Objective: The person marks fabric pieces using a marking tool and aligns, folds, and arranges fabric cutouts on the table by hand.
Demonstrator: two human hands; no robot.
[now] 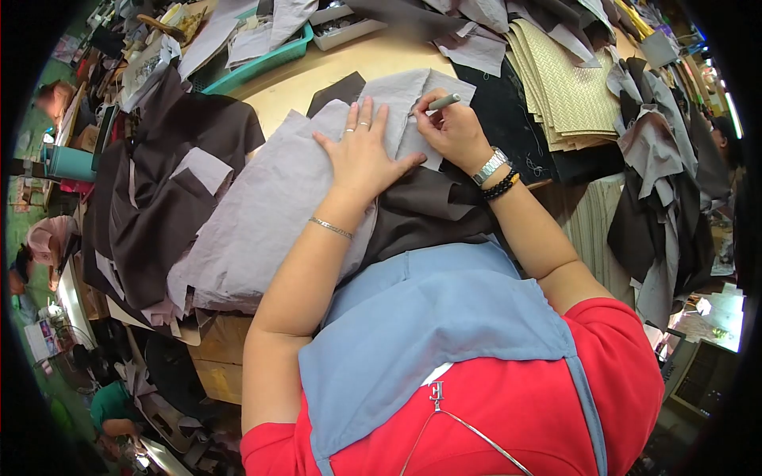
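Note:
My left hand [363, 151] lies flat with its fingers spread on a light grey-lilac fabric piece [274, 206], pressing it to the table. In my right hand [454, 131] is a grey-green marker pen [444, 101], its lower end down at the edge of the light fabric. The pen's tip is hard to make out against the cloth. Dark brown fabric [417, 214] lies under and in front of my hands, reaching my lap. More light cloth sticks out beyond my fingertips.
A teal tray [262, 62] holding cloth scraps stands at the back left. Dark fabric [159, 182] is heaped at the left. Stacked woven-textured yellowish sheets [559, 87] lie at the back right, with fabric pieces [655, 159] hanging beyond. Other people [115, 404] sit at the far left.

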